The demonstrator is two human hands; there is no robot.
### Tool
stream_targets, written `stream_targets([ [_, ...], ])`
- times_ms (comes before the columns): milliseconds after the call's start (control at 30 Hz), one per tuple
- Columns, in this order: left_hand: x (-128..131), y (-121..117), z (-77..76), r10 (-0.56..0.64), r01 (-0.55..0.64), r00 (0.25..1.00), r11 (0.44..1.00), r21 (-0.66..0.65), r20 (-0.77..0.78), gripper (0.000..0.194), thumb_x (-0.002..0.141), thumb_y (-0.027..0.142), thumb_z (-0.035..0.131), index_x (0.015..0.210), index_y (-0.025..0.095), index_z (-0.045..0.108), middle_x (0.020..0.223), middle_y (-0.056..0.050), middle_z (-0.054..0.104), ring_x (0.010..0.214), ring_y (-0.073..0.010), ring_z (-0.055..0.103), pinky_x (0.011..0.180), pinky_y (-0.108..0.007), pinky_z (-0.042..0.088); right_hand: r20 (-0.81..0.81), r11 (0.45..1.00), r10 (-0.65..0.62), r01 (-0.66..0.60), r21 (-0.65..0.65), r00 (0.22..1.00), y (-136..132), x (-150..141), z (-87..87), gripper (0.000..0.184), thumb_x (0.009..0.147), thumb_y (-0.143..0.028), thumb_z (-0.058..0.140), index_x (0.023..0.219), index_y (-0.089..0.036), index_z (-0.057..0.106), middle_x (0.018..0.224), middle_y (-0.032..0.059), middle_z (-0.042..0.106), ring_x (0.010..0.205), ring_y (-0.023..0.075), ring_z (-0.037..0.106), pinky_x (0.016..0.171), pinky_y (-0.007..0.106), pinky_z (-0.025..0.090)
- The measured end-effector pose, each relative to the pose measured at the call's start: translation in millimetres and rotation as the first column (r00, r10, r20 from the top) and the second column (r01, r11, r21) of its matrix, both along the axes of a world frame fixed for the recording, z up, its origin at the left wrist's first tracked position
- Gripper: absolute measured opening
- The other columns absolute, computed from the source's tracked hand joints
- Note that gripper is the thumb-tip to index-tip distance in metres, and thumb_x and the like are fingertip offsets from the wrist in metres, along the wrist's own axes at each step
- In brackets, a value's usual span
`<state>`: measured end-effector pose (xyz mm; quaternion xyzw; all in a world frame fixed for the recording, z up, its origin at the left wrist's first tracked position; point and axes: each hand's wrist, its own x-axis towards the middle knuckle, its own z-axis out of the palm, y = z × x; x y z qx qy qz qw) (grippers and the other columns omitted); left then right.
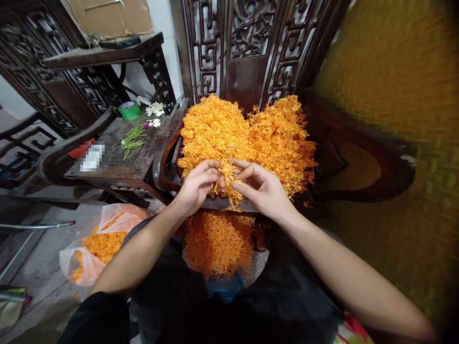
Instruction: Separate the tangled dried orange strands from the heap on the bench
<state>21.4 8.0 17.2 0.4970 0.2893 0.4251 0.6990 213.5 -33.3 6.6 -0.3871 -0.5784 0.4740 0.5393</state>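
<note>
In the middle of the head view, my left hand (201,184) and my right hand (261,188) meet at the front of a large heap of orange, branching, plastic-looking sprigs (215,126). Between their fingertips is a small bunch of yellow-orange sprigs (226,172). The fingers of both hands are bent and pinched around it. A second part of the heap (283,138) rises to the right. Below my hands, between my legs, thin orange pieces (218,243) fill a container with a blue lower part (225,287).
The heap rests on a dark carved wooden chair (390,172). Left of it, another wooden seat (111,160) bears a green tape roll (129,110), green stems (133,139) and white flowers (155,109). A plastic bag (124,217) of orange pieces lies on the floor at left.
</note>
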Motion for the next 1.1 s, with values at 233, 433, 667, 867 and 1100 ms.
stream_targets([
  [233,9,-2,-6.6,0.149,-0.125,0.977,0.981,0.151,-0.155,0.037,0.083,0.046,0.08,0.089,0.02,0.055,0.068,0.003,0.064,0.059,-0.0103,0.06,0.061,-0.025,0.05,-0.126,0.993,0.053,-0.066,-0.102,0.991,-2,2,3.1,0.033,0.078,-0.042,0.09,0.082,-0.022,0.064,0.134,0.0099,0.073,0.128,0.0254,0.068,0.112,0.046,0.053],
  [433,11,-7,-12.6,0.331,-0.218,0.898,0.906,0.363,-0.288,0.024,0.088,0.035,0.076,0.085,0.019,0.059,0.074,0.001,0.065,0.062,-0.0094,0.06,0.057,-0.022,0.046,-0.076,0.998,-0.033,0.029,-0.052,0.997,-5,-1,2.8,0.029,0.08,-0.043,0.088,0.082,-0.022,0.068,0.128,0.0082,0.073,0.121,0.0236,0.069,0.104,0.042,0.057],
  [667,12,-16,-8.4,0.305,-0.161,0.872,0.917,0.365,-0.382,0.021,0.089,0.031,0.073,0.081,0.02,0.057,0.073,-0.001,0.071,0.067,-0.0143,0.07,0.061,-0.026,0.051,0.074,0.979,-0.202,0.201,0.024,0.977,0,-2,-1.7,0.023,0.08,-0.037,0.085,0.079,-0.021,0.069,0.102,0.0078,0.074,0.097,0.0215,0.071,0.085,0.037,0.059],
  [867,19,-20,-6.2,0.267,-0.163,0.888,0.944,0.288,-0.375,0.022,0.082,0.023,0.071,0.072,0.021,0.052,0.062,0.002,0.063,0.052,-0.0093,0.057,0.051,-0.024,0.042,0.221,0.937,-0.311,0.259,0.236,0.924,8,1,0.3,0.02,0.083,-0.015,0.069,0.066,-0.022,0.062,0.089,0.0051,0.073,0.087,0.0207,0.07,0.08,0.039,0.056],
  [1100,-2,-16,5.9,0.181,-0.166,0.976,0.979,0.123,-0.125,0.025,0.082,0.024,0.072,0.072,0.021,0.049,0.063,0.002,0.066,0.049,-0.0073,0.055,0.054,-0.026,0.047,0.2,0.856,-0.516,0.501,0.124,0.833,29,47,-6.9,0.011,0.073,-0.018,0.082,0.077,-0.022,0.071,0.075,0.0027,0.069,0.071,0.0213,0.069,0.071,0.042,0.06],
])
